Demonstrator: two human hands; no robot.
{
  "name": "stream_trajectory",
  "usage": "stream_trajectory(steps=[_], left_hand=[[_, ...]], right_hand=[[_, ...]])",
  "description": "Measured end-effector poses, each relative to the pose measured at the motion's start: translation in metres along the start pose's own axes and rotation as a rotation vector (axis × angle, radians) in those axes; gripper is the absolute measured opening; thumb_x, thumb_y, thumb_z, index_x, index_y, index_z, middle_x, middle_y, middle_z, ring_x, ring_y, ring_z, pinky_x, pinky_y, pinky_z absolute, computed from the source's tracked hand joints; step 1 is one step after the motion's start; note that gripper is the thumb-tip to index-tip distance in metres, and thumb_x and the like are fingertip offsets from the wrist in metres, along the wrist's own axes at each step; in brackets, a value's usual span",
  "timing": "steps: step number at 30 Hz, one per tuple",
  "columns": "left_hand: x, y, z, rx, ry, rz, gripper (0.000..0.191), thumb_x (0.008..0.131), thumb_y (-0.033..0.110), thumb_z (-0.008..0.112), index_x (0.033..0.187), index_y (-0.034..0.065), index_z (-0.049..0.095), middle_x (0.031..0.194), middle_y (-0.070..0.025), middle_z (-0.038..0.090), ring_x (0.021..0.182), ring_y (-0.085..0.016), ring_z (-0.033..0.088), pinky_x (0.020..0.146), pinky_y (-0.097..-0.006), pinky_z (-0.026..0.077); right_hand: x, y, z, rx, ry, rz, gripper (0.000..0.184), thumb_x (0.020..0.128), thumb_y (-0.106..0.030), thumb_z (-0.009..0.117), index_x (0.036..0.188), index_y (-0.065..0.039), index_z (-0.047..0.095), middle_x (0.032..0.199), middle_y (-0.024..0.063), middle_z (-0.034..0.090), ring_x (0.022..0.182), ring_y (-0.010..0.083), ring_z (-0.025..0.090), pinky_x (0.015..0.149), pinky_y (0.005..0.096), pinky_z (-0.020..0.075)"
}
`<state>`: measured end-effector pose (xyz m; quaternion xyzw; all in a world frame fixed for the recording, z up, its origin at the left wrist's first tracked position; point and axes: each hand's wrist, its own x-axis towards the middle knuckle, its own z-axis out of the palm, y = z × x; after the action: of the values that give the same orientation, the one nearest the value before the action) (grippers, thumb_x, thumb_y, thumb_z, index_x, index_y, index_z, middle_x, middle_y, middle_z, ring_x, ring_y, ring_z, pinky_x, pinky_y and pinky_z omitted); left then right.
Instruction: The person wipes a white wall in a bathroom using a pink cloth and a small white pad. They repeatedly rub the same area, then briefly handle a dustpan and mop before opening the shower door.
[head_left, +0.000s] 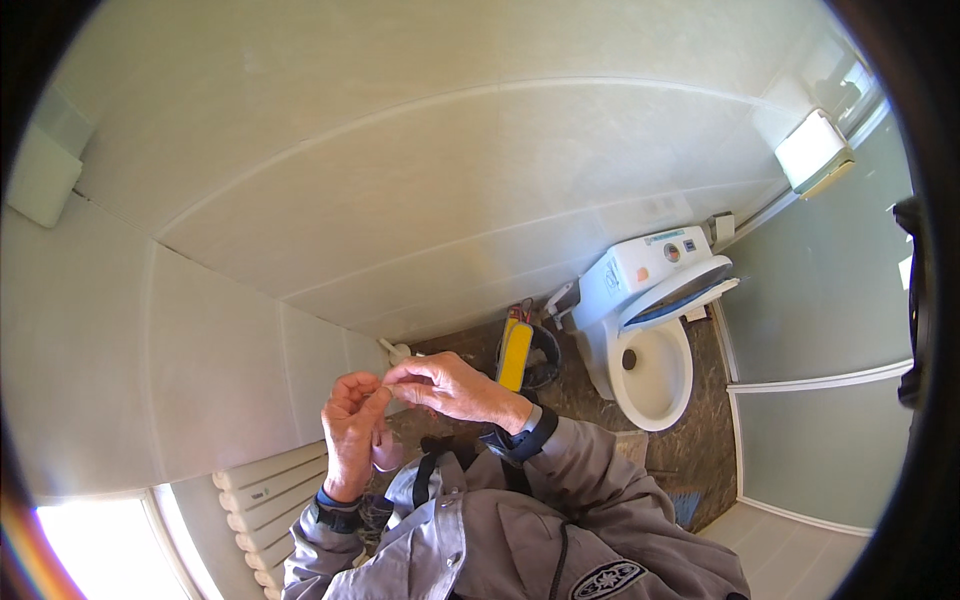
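My left hand (350, 427) is raised in front of my body with its fingers curled. The fingertips of my right hand (450, 386) meet the left thumb and forefinger in a pinch. Anything between them is too small to make out. Just below the left palm a pale pinkish object (387, 453) shows; whether the hand holds it is unclear. Beyond the right wrist, a dark bucket (551, 360) stands on the brown floor (667, 457). A yellow-faced flat tool (515, 355) leans out of it, partly hidden by my right hand.
A white toilet (652, 375) with its lid raised stands to the right, a toilet brush (560, 300) beside its tank. A white radiator (281, 499) is fixed at lower left. Panelled walls (465, 195) and a frosted partition (817, 322) enclose the room. A white box (814, 154) hangs at upper right.
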<state>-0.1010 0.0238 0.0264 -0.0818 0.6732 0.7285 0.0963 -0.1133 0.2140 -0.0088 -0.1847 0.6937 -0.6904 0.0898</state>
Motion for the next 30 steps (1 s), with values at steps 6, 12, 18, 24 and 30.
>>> stream_trajectory(steps=[6,12,18,24,30], left_hand=[[0.001,0.0,-0.009,0.054,-0.075,-0.052,0.009,0.095,0.007,0.072,0.1,0.0006,0.069,0.072,0.0034,0.061,0.055,-0.001,0.045,0.047,-0.019,0.033],[0.0,0.0,-0.009,0.035,-0.079,-0.048,0.013,0.097,0.009,0.072,0.105,-0.0008,0.07,0.069,0.0026,0.061,0.053,-0.001,0.044,0.047,-0.019,0.033],[-0.001,0.004,-0.004,-0.034,-0.039,-0.053,0.02,0.098,0.01,0.07,0.113,-0.0026,0.068,0.088,-0.0042,0.07,0.054,-0.002,0.046,0.046,-0.0192,0.034],[-0.001,0.004,-0.009,-0.007,-0.064,-0.062,0.02,0.098,0.011,0.069,0.113,-0.0017,0.068,0.095,-0.0074,0.072,0.054,-0.002,0.046,0.046,-0.0196,0.034],[0.001,-0.002,-0.012,-0.021,-0.038,-0.074,0.019,0.098,0.012,0.07,0.112,-0.0002,0.069,0.095,-0.0084,0.072,0.054,-0.001,0.044,0.046,-0.0197,0.033]], right_hand=[[0.001,0.003,0.004,-0.228,0.1,-0.162,0.018,0.093,-0.013,0.073,0.105,-0.003,0.065,0.092,0.0145,0.071,0.081,0.0303,0.071,0.071,0.0395,0.0553],[-0.001,0.002,0.018,-0.228,0.206,-0.103,0.015,0.09,-0.011,0.072,0.099,-0.003,0.063,0.089,0.0146,0.069,0.079,0.0323,0.07,0.07,0.0406,0.0551],[0.003,0.011,0.005,0.163,0.286,0.108,0.017,0.096,-0.013,0.072,0.105,-0.001,0.063,0.085,-0.0013,0.063,0.08,0.0041,0.058,0.071,0.024,0.051],[0.011,0.021,-0.044,0.261,0.552,0.114,0.018,0.098,-0.021,0.071,0.109,-0.008,0.063,0.092,-0.002,0.065,0.081,0.0047,0.06,0.065,0.0233,0.0503],[0.032,0.018,-0.094,0.242,0.846,0.045,0.017,0.096,-0.017,0.071,0.104,-0.003,0.063,0.086,0.0015,0.064,0.075,0.0081,0.059,0.062,0.0257,0.0495]])
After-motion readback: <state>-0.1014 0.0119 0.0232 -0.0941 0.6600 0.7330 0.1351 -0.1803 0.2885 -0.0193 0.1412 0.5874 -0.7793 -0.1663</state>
